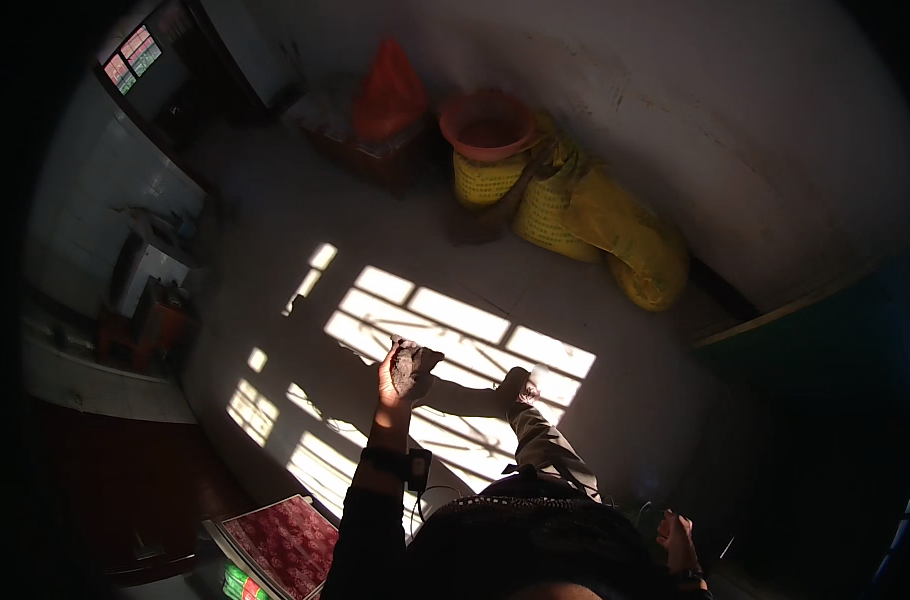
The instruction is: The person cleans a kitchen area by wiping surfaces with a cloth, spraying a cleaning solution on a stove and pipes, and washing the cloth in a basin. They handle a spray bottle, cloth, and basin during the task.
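My left hand (387, 380) is raised over the sunlit floor, its fingers wrapped round a crumpled dark grey cloth (413, 370). A dark device is strapped to that wrist. Low at the right, my right hand (678, 540) hangs beside my body with its fingers curled. Shadow hides what it holds, if anything. One of my legs (550, 445) steps forward between the two hands, its foot on the bright patch.
Against the far wall stand stuffed yellow sacks (555, 215), a pink basin (487, 125), a broom (495, 212) and a red plastic bag (388, 95) on a box. At lower left is a red-patterned tabletop (285, 540). A doorway (190, 80) opens far left.
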Tool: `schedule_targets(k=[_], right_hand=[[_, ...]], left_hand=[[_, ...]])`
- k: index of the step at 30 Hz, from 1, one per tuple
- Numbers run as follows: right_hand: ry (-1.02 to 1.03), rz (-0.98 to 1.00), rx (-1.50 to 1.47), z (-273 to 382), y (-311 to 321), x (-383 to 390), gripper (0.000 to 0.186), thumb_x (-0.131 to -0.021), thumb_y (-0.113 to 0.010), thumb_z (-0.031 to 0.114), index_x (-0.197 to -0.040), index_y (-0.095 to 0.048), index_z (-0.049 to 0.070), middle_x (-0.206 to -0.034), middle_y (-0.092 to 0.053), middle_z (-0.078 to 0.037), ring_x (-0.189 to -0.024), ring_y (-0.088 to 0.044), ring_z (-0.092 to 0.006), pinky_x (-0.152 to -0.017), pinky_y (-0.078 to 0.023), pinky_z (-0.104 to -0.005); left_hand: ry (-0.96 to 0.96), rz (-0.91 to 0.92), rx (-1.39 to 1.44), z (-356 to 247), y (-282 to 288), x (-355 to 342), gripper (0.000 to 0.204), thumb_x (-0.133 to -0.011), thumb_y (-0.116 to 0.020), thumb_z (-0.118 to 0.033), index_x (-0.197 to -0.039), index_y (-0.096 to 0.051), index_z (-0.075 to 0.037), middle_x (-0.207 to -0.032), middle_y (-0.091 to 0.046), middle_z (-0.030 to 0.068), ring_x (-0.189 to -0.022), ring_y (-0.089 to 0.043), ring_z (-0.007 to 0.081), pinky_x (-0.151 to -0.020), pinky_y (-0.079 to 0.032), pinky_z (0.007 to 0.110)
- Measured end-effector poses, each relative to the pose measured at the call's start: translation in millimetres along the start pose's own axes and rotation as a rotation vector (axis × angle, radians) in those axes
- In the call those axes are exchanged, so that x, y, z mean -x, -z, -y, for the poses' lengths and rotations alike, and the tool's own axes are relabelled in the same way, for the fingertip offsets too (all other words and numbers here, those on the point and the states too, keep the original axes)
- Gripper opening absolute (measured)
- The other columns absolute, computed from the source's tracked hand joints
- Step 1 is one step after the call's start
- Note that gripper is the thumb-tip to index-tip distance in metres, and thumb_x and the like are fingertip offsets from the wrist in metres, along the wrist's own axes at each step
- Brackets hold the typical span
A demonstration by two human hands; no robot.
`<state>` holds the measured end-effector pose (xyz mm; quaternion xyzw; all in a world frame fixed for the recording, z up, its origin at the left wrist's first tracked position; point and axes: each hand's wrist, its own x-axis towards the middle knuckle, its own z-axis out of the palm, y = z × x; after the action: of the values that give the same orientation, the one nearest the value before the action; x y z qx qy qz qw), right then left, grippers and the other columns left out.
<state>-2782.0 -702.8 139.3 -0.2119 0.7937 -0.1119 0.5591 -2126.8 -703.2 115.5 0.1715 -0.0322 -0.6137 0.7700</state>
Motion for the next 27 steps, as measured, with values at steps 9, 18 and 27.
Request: schedule_targets(k=[9,18,27], right_hand=[[0.232,0.209,-0.123,275.2,-155.3,-97.9,0.020,-0.081,-0.063,0.023,-0.097,-0.058,0.012,-0.073,-0.051,0.004,-0.064,-0.048,-0.0123,-0.056,-0.037,-0.0316],[0.109,-0.249,-0.167,340.7,-230.3,-45.9,0.030,-0.082,-0.065,0.023,-0.109,-0.058,0.010,-0.093,-0.063,0.001,-0.083,-0.059,-0.0165,-0.066,-0.042,-0.0331],[-0.451,-0.310,-0.261,286.0,-346.2,101.3,0.028,-0.085,-0.061,0.021,-0.110,-0.055,0.010,-0.093,-0.062,-0.003,-0.078,-0.060,-0.0184,-0.062,-0.043,-0.0344]], left_hand=[[0.052,0.019,-0.195,-94.8,-21.4,-220.2,0.041,-0.094,-0.037,-0.045,-0.082,-0.052,-0.009,-0.068,-0.047,0.0040,-0.053,-0.044,0.0147,-0.039,-0.038,0.027],[0.251,-0.118,-0.003,-159.1,59.2,-495.1,0.026,-0.084,-0.053,-0.031,-0.097,-0.061,-0.010,-0.092,-0.063,0.0073,-0.091,-0.058,0.0296,-0.069,-0.051,0.044],[0.510,-0.318,0.206,-168.1,119.4,-720.7,0.031,-0.085,-0.048,-0.032,-0.095,-0.058,-0.004,-0.084,-0.060,0.0119,-0.077,-0.058,0.0296,-0.061,-0.049,0.036]])
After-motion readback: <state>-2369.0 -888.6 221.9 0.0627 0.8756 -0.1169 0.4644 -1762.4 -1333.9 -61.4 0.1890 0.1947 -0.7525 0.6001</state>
